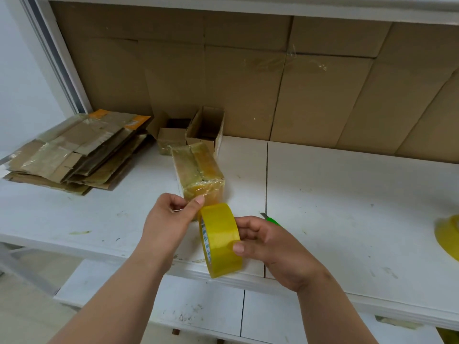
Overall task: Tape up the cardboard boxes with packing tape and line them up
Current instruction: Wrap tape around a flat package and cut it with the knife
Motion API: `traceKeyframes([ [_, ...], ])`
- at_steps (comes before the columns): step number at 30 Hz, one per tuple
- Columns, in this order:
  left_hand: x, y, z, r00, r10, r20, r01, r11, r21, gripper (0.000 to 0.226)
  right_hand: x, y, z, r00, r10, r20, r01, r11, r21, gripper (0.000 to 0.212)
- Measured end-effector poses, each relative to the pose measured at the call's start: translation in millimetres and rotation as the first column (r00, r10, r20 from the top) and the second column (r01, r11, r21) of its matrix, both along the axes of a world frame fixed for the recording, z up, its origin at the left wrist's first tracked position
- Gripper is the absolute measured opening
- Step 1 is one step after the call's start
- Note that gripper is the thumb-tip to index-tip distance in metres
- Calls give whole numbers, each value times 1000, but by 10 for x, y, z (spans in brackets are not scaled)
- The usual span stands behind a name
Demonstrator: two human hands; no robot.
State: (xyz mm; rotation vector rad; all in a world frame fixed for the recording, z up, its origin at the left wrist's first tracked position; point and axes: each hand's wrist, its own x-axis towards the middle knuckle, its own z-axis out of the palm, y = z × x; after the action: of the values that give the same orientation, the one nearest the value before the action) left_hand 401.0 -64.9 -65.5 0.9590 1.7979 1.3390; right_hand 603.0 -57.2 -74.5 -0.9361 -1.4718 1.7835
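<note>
Small cardboard box wrapped all over in glossy yellowish tape (200,174), standing on the white tabletop (335,189) just beyond both hands. Yellow roll of packing tape (221,239) held on edge in front of it, near the table's front edge. Right hand (270,247) curled round the roll, thumb pressed on the outer face. Left hand (171,219) pinching what looks like the free tape end between thumb and curled fingers, close against the roll's top. Probably peeling a fresh length: best to pull the end straight and level, keep the roll steady, avoid letting the strip fold onto itself. Two small open-topped cardboard boxes (192,132) behind the wrapped one, apparently not yet sealed. Green-handled cutter (270,220) lying just beside the right hand, handy for trimming. Stack of flattened taped cardboard (74,150) to the left.
</note>
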Motion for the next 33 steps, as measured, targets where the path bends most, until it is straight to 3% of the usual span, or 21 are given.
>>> traceKeyframes([
  [2,3,6,-19,995,-75,64,78,996,-45,43,80,70,12,990,-129,52,128,991,34,32],
  [3,15,-4,-10,990,-104,96,109,993,-43,46,119,134,-11,953,-262,150,249,963,101,23],
  [4,24,-17,-4,983,-130,131,135,990,-30,50,160,205,-41,858,-417,300,362,905,222,17],
  [5,34,-28,-2,973,-156,170,161,987,-16,55,204,278,-94,697,-541,471,400,838,371,18],
  [6,43,-36,-6,961,-177,214,182,983,-6,61,239,320,-147,526,-584,619,343,811,474,27],
  [8,42,-48,-27,932,-201,301,209,978,4,70,284,346,-241,257,-521,814,154,853,498,42],
  [10,42,-53,-32,918,-201,343,211,977,7,70,301,345,-301,157,-493,856,61,870,490,36],
  [12,44,-46,-31,909,-191,369,200,980,14,59,294,361,-293,207,-524,826,81,851,520,20],
  [14,47,-35,-39,901,-177,396,178,983,33,44,276,393,-234,325,-564,759,163,824,543,1],
  [17,44,-7,-66,900,-144,412,139,989,42,36,208,432,-78,526,-590,612,208,787,580,8],
  [21,79,14,-63,896,-122,426,106,993,60,46,-14,438,244,712,-509,483,135,775,618,7],
  [26,108,10,-73,891,-133,433,106,991,86,54,-209,502,446,761,-421,493,-51,719,693,10],
  [33,104,3,-78,895,-120,431,95,992,78,47,-386,629,485,673,-398,623,-261,660,704,21],
])
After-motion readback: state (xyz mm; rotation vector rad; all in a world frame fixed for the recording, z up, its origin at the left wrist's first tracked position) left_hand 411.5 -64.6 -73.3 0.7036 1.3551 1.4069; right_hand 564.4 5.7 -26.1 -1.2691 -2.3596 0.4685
